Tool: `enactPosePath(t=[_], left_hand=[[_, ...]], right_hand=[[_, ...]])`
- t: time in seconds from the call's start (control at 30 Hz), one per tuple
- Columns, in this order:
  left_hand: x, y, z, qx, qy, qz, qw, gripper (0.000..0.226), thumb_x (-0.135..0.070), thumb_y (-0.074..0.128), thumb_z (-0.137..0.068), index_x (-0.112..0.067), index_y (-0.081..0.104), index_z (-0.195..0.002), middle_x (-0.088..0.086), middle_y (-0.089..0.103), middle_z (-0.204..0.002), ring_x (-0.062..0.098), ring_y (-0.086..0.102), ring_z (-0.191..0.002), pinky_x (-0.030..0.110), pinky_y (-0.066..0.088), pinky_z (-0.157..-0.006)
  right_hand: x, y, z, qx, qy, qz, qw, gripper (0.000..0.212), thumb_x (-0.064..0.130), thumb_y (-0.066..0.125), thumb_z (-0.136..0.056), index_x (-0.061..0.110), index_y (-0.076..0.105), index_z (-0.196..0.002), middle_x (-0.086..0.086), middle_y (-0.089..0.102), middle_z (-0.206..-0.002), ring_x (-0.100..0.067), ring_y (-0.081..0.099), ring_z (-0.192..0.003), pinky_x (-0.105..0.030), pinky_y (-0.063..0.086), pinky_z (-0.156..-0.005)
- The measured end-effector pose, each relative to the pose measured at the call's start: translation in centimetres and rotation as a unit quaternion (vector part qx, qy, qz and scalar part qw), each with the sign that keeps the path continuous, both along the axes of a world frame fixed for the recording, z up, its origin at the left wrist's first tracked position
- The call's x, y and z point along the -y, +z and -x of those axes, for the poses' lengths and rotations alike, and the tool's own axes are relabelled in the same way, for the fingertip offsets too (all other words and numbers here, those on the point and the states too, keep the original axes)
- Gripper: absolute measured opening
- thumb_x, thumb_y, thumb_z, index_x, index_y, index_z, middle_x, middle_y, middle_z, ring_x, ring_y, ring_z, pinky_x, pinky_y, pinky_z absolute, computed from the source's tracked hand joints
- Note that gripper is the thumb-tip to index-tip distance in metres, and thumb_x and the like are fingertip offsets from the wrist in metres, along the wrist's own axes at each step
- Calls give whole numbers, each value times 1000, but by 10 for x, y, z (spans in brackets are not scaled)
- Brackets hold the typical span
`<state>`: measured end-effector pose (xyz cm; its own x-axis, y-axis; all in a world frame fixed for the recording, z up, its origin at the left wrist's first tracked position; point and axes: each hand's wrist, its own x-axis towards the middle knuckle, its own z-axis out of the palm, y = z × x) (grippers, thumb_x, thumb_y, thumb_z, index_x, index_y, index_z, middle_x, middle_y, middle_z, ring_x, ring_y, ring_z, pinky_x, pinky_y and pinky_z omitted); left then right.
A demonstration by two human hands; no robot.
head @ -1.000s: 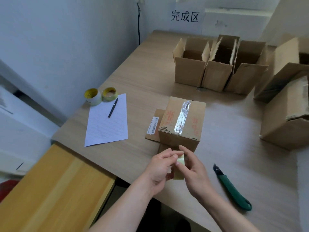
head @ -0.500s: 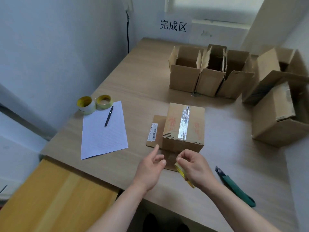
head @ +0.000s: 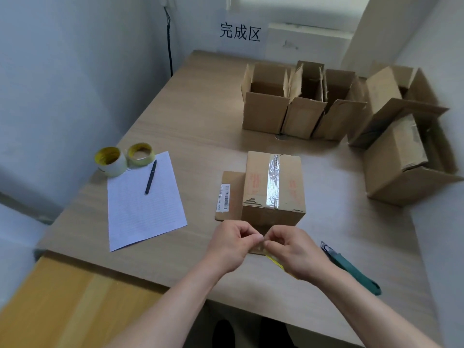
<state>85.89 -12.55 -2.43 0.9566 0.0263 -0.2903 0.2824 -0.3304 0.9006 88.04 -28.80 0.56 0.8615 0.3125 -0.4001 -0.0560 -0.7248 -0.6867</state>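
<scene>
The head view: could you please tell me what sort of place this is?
Probably a parcel-packing station: a taped brown cardboard box, open brown cardboard boxes behind it, and a thin yellow tape roll that the left hand and right hand pinch.

This is a small packing room, a parcel station: a wooden table [head: 200,116] against bare walls carries a row of open cartons [head: 266,114], one taped box [head: 273,187] with a barcode label [head: 224,197] just beside it, tape rolls [head: 111,162], a green box cutter [head: 351,270], a lined sheet [head: 143,209] with a pen [head: 150,177], and a wall sign [head: 239,33] reading 完成区
</scene>
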Motion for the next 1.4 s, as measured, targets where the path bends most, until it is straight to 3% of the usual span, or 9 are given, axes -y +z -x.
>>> enactPosePath(t=[0.07, 0.17, 0.27, 0.37, 0.47, 1.1, 1.23, 1.33, 1.4], left_hand=[[2, -3, -2, 18, 19, -17, 1000, 24, -21, 72, -87, -29, 70, -65, -14, 64, -60, 0, 57, -59, 22, 47, -60], [2, -4, -6, 30, 13, -35, 999, 25, -21, 70, -89, -29, 67, -66, -17, 61, -57, 0, 56, -58, 21, 45, -59], [5, -2, -14, 54, 13, -36, 998, 25, -16, 71, -88, -27, 67, -65, -16, 61, -58, 0, 55, -59, 16, 43, -58], [-2, -5, -28, 84, 96, -42, 991, 25, -11, 71, -84, -20, 67, -61, -15, 59, -54, 0, 51, -56, 15, 40, -57], [-8, -8, -43, 89, 119, -68, 987, 23, -12, 71, -85, -14, 68, -62, -15, 58, -52, 0, 51, -54, 16, 40, -56], [-5, -36, -79, 6, 208, -156, 965, 13, -27, 79, -80, -17, 70, -76, -9, 68, -73, 11, 63, -73, 25, 49, -71], [-28, -45, -89, -163, 217, -107, 956, 58, -57, 85, -61, -20, 52, -92, 2, 71, -86, 20, 69, -67, 37, 56, -67], [-33, -37, -96, -150, 166, -84, 971, 55, -46, 84, -71, -19, 56, -109, 5, 65, -117, 20, 65, -95, 34, 49, -78], [-24, -32, -102, -33, 55, -239, 969, 67, -51, 78, -75, -28, 51, -132, 3, 42, -146, 25, 43, -133, 37, 40, -102]], right_hand=[[5, 0, 2, -37, -17, -58, 997, 6, 27, 64, -92, 30, 69, -94, 0, 69, -84, -14, 62, -64, -23, 49, -53], [27, -3, 6, -97, -31, -131, 986, 48, 31, 71, -86, 44, 55, -130, 0, 70, -103, -13, 66, -87, -25, 53, -77], [57, -5, -3, -87, -69, -200, 973, 52, 42, 68, -76, 43, 58, -127, -6, 66, -74, -14, 60, -66, -38, 50, -68], [89, -1, -30, 119, -26, 36, 992, 34, 46, 67, -86, 42, 66, -120, 11, 50, -58, -11, 51, -61, -34, 39, -62], [102, 5, -52, 208, -27, 224, 952, 35, 55, 60, -89, 39, 67, -120, 10, 68, -83, -22, 65, -91, -32, 40, -69], [86, -52, -101, 167, -2, 290, 942, 72, 87, 42, -74, 41, 62, -125, 10, 73, -111, -19, 64, -106, -30, 46, -72], [88, -56, -103, 149, 7, 290, 945, 73, 87, 40, -75, 43, 58, -130, 11, 71, -117, -18, 63, -110, -31, 45, -73], [89, -58, -104, 138, 19, 287, 948, 72, 87, 39, -77, 45, 54, -133, 12, 70, -118, -18, 63, -110, -31, 46, -75], [90, -61, -105, 136, 29, 277, 951, 71, 87, 36, -78, 48, 53, -135, 13, 72, -113, -17, 64, -106, -32, 46, -72]])
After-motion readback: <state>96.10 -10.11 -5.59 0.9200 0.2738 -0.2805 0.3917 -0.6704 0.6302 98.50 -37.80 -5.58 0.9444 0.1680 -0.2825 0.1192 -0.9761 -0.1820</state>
